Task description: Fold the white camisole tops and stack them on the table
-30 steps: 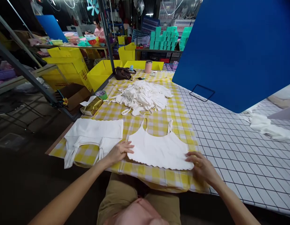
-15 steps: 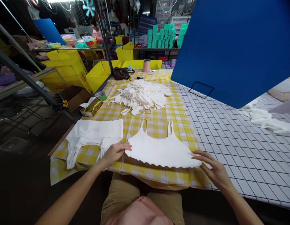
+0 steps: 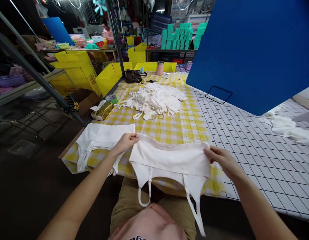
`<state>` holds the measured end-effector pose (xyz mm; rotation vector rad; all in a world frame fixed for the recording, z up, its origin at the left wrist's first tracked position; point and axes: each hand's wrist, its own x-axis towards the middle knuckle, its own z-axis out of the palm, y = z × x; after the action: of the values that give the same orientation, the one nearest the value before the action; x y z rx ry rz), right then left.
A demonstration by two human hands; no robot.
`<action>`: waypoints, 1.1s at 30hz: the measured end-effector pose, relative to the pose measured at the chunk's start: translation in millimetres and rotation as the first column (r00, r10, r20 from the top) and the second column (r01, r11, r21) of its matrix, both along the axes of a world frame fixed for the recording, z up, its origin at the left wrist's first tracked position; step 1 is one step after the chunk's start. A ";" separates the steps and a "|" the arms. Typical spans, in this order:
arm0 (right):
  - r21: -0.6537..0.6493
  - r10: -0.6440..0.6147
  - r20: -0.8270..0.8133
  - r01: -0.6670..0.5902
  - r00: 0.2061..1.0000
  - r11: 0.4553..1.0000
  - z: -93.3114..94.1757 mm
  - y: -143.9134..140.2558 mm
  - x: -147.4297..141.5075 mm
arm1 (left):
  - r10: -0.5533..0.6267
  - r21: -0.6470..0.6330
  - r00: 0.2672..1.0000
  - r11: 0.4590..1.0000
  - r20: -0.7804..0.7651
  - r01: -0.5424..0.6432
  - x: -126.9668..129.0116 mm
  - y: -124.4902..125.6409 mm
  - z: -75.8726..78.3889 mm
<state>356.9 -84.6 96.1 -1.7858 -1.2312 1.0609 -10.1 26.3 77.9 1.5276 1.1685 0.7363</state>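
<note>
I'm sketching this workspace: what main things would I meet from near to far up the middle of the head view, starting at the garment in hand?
White scallop-edged garment with thin straps → loose heap of white fabric garments → pink cylindrical tumbler → stacked turquoise boxes.

A yellow-and-white checked cloth [image 3: 193, 128] covers the left part of the desk [image 3: 244, 150]; a white, black-gridded cloth [image 3: 271, 181] covers the right. On the checks rest a heap of white fabric camisoles [image 3: 158, 100], a flat white camisole [image 3: 104, 131], a dark brown handbag [image 3: 132, 77] and a pink cylindrical tumbler [image 3: 160, 68].
</note>
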 end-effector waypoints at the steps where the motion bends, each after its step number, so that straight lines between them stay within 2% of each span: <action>1: -0.026 0.008 0.017 -0.007 1.000 1.000 -14.6 8.0 -2.1 | 0.026 -0.012 0.999 1.000 -0.033 -0.026 6.3 7.0 -14.9; 3: -0.077 -0.022 0.064 0.027 0.998 0.997 -39.5 20.8 -5.2 | 0.059 0.021 0.988 0.998 -0.143 -0.056 17.3 17.6 -37.1; 6: -0.079 -0.071 0.103 0.080 0.992 0.994 -57.7 32.2 -7.7 | 0.122 0.084 0.969 0.991 -0.215 -0.106 27.3 26.1 -49.4; 8: -0.063 -0.078 0.100 0.085 0.992 0.994 -56.2 35.5 -8.8 | 0.132 0.091 0.968 0.989 -0.211 -0.115 29.5 28.6 -48.7; 10: -0.036 -0.077 0.091 0.081 0.993 0.996 -46.4 36.3 -9.5 | 0.134 0.088 0.974 0.989 -0.182 -0.120 29.1 30.0 -45.4; 12: 0.011 -0.066 0.068 0.065 0.996 0.998 -31.6 35.6 -9.4 | 0.130 0.061 0.989 0.990 -0.073 -0.126 27.1 31.2 -40.5; 15: 0.096 -0.057 0.034 0.054 0.998 0.994 -7.4 34.4 -7.1 | 0.131 0.026 0.979 0.990 0.154 -0.136 23.7 34.0 -28.2; 17: 0.141 -0.062 0.030 0.057 0.998 0.988 6.4 35.4 -4.2 | 0.142 0.037 0.961 0.987 0.238 -0.155 22.8 36.7 -16.9; 24: 0.250 -0.109 0.027 0.099 0.994 0.963 35.3 43.6 3.0 | 0.158 0.099 0.911 0.973 0.381 -0.210 28.6 40.7 17.2; 27: 0.295 -0.083 0.039 0.068 0.996 0.953 51.9 39.9 -3.2 | 0.160 0.121 0.888 0.965 0.430 -0.233 25.0 36.0 32.3; 30: 0.344 -0.057 0.032 0.042 0.998 0.938 76.8 31.3 -19.4 | 0.209 0.165 0.853 0.933 0.477 -0.321 8.2 26.7 55.9; 33: 0.415 -0.010 0.017 0.002 1.000 0.910 104.2 22.5 -45.3 | 0.282 0.212 0.814 0.875 0.508 -0.435 -24.5 10.7 86.0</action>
<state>311.7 -62.2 200.3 -1.4692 -1.3450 0.7100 -34.6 37.0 163.9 1.2781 1.0093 1.5299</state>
